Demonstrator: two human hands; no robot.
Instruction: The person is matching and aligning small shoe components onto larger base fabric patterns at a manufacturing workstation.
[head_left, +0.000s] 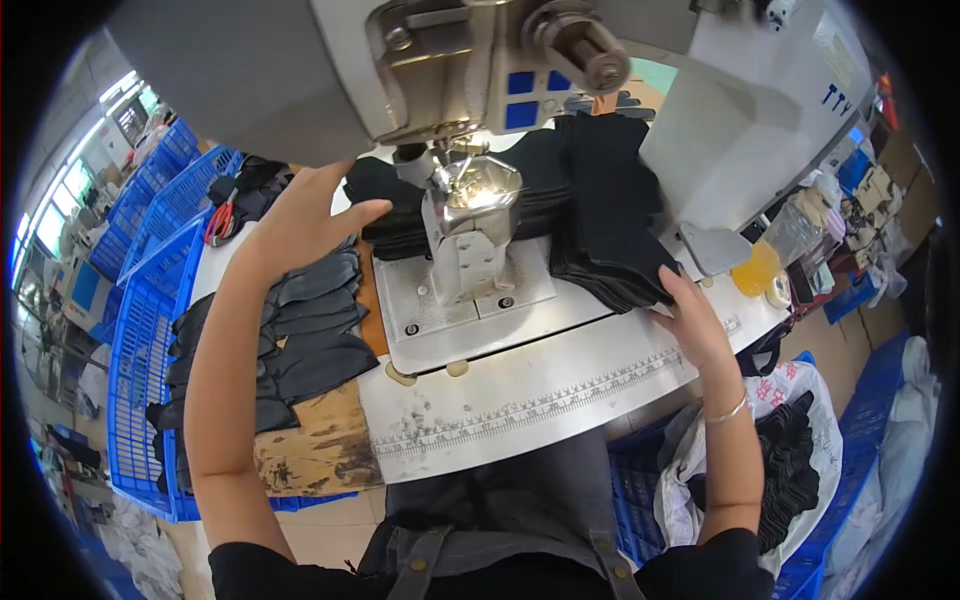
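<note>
My left hand (305, 222) is open beside the sewing machine's head (440, 70), thumb stretched out and fingertips partly hidden under the head. Just past its thumb lies a stack of black fabric pieces (395, 215), left of the machine's metal post (468, 255). To the post's right, a second thick pile of black fabric pieces (610, 215) rests on the white machine table (520, 385). At that pile's near right corner, my right hand (697, 322) grips the edge of the black pieces between fingers and thumb. A lamp lights the needle area brightly.
Grey-black cut pieces (315, 310) lie in rows at left, with red-handled scissors (222, 218) beyond. Blue crates (150, 350) line the left side. Right are a bottle of orange liquid (757, 268) and a white sack (825, 420) holding black pieces. A printed ruler crosses the table's front.
</note>
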